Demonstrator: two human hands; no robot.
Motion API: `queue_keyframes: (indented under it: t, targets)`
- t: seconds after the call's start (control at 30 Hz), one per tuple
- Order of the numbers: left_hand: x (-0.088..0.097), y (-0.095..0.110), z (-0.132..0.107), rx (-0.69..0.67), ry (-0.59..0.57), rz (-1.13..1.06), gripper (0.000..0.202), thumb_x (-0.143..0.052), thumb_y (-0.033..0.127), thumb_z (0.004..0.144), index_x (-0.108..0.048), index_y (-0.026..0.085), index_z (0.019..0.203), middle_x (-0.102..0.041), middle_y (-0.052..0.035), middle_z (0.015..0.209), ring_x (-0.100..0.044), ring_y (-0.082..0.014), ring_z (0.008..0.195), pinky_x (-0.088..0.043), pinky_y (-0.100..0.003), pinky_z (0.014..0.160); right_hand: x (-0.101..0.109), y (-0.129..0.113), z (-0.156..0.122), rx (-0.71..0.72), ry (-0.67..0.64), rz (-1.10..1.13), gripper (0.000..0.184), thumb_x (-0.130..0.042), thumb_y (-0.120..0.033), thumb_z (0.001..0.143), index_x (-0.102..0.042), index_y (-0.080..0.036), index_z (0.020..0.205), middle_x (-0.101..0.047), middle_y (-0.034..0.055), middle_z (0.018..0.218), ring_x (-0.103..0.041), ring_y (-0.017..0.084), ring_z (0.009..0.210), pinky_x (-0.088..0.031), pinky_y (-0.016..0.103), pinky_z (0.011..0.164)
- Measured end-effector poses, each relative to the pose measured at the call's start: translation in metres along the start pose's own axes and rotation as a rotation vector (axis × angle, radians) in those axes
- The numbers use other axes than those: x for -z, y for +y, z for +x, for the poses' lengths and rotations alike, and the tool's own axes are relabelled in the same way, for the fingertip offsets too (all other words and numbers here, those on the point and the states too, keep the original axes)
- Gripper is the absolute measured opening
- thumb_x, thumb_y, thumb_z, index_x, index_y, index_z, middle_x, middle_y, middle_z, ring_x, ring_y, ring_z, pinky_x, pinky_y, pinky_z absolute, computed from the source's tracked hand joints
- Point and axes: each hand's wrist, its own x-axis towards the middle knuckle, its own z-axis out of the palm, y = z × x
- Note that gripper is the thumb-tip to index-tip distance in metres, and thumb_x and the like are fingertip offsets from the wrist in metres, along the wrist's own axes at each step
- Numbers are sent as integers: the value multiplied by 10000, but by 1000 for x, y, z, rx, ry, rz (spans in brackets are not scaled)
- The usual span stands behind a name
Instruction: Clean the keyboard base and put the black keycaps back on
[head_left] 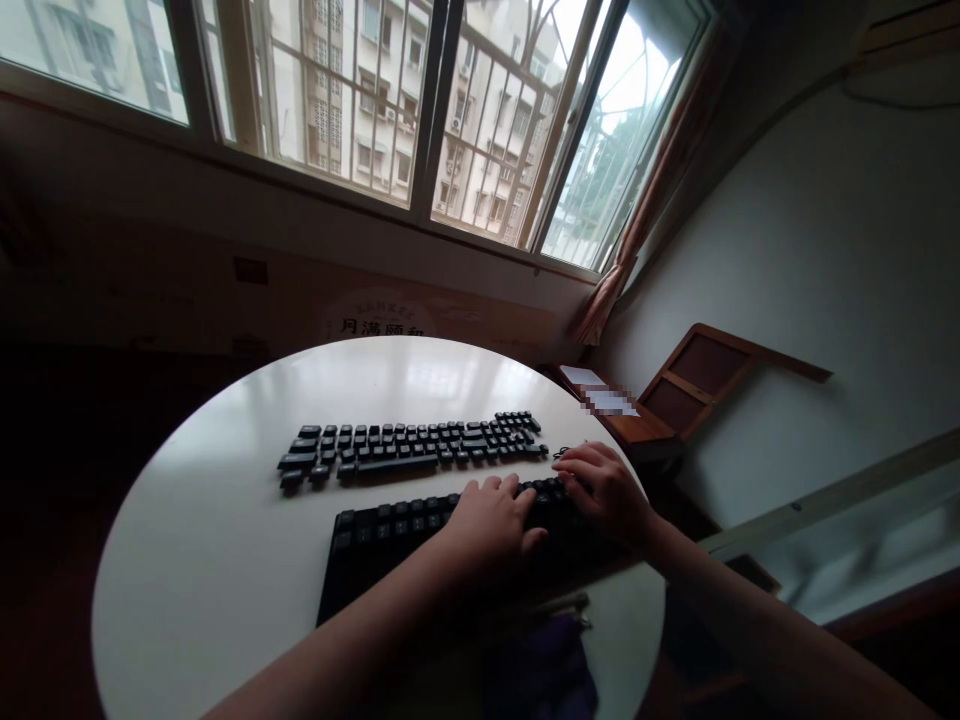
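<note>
A black keyboard [356, 575] lies on the round white table in front of me, with keycaps seated along its upper left part. My left hand [491, 520] rests on the middle of it, fingers and thumb apart and nothing seen in them. Over the keyboard's far right end, the fingers of my right hand [604, 490] are pressed together; what they hold, if anything, is too small to make out. Loose black keycaps [397, 465] are laid out in rows behind the keyboard. A thin wire piece [560, 453] shows beside the right fingertips.
The round white table [187, 520] carries a dark purple cloth [547, 665] and a small metal item [581, 605] at its near edge. A wooden chair [686, 385] with white papers [592, 385] stands to the right. Barred windows [375, 100] line the far wall.
</note>
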Motion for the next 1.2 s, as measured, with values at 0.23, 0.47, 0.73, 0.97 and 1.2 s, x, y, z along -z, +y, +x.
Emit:
queue_keyframes:
  t: [0.23, 0.47, 0.73, 0.97, 1.2]
  targets:
    - [0, 0, -1, -1, 1, -7, 578, -447, 545, 940, -541, 194, 1390, -525, -174, 1427, -531, -377, 1228, -442, -531, 978, -36, 47, 102, -3, -139, -43, 160, -662, -159, 863, -778, -228, 949, -720, 76, 1073, -610, 251, 1087, -453, 415, 1009]
    - [-1, -1, -3, 13, 10, -17, 587, -441, 566, 931, -539, 201, 1380, -508, -178, 1445, -528, -376, 1229, -441, -531, 977, -77, 77, 166, -15, -352, -80, 174, -760, -195, 779, -802, -250, 938, -716, 85, 1140, -613, 283, 1156, -447, 418, 1037]
    - [7, 3, -6, 24, -26, -35, 574, -448, 561, 923, -556, 193, 1350, -549, -190, 1378, -538, -384, 1194, -434, -536, 961, -99, 89, 176, -9, -533, -69, 244, -765, -221, 783, -787, -231, 1026, -714, 85, 1172, -641, 262, 1111, -454, 357, 1020]
    - [4, 2, -7, 19, -5, -40, 566, -440, 559, 927, -563, 187, 1336, -560, -193, 1355, -539, -384, 1188, -437, -531, 949, -109, 92, 175, -14, -579, -51, 172, -765, -222, 776, -808, -230, 942, -746, 61, 1074, -669, 245, 1024, -470, 310, 976]
    - [3, 1, -6, 17, -9, -40, 568, -435, 562, 931, -559, 190, 1344, -547, -191, 1381, -543, -385, 1194, -441, -535, 956, -105, 84, 178, 4, -507, -27, 114, -741, -205, 803, -807, -213, 896, -741, 73, 1073, -662, 256, 1040, -475, 325, 966]
